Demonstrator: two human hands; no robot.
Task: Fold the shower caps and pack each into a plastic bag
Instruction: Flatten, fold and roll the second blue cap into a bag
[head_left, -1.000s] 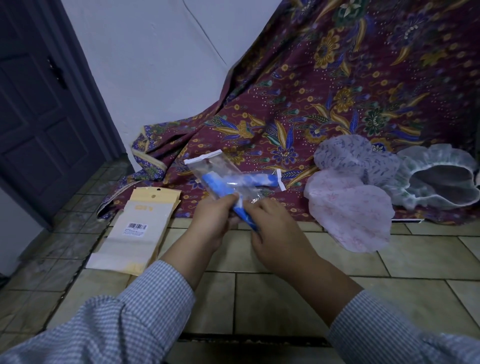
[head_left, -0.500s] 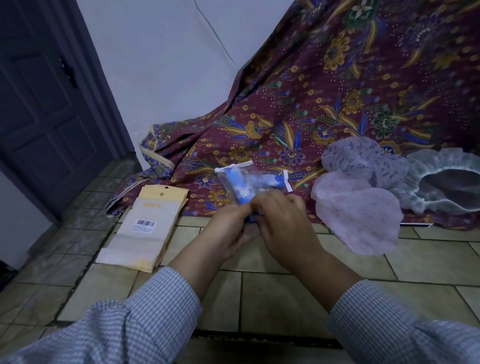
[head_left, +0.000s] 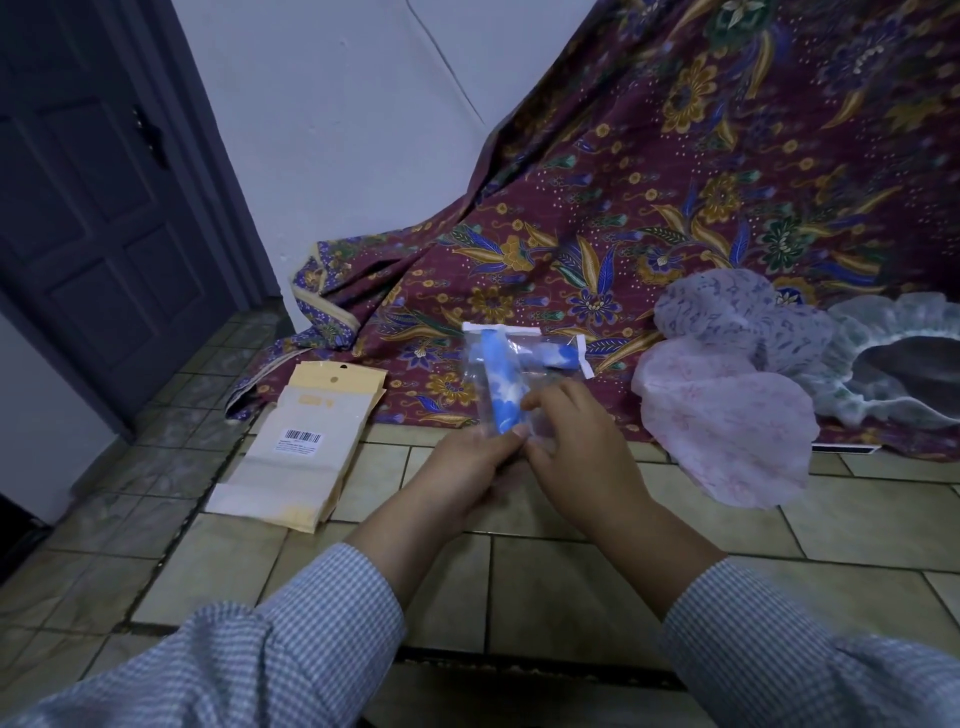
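Tiled floor (head_left: 571, 587), white wall behind, batik cloth (head_left: 675, 218) draped down onto the tiles. Left thumb and fingers (head_left: 506, 439) pinch the lower end of the rolled blue cap (head_left: 501, 387), which sits inside a clear plastic bag (head_left: 485, 358). Right fingertips (head_left: 540, 402) are curled onto the bag's right side, just beside the roll; cannot tell if they pinch or only press it. Left hand (head_left: 467, 467) and right hand (head_left: 582, 457) touch at the bag's bottom, held above the tiles in front of the cloth edge. Bag stands roughly upright, white strip at its top. A second bagged blue cap (head_left: 556, 353) lies crosswise behind it; whether it is held or resting on the cloth I cannot tell. Checked blue sleeves (head_left: 291, 639) on both arms. Stack of flat packets (head_left: 311, 441) with a barcode label on the floor to the left. Pink cap (head_left: 727, 436), patterned lilac cap (head_left: 727, 317) and frilled white cap (head_left: 904, 364) lie unfolded to the right, overlapping, partly on the cloth. Dark door (head_left: 93, 208) far left.
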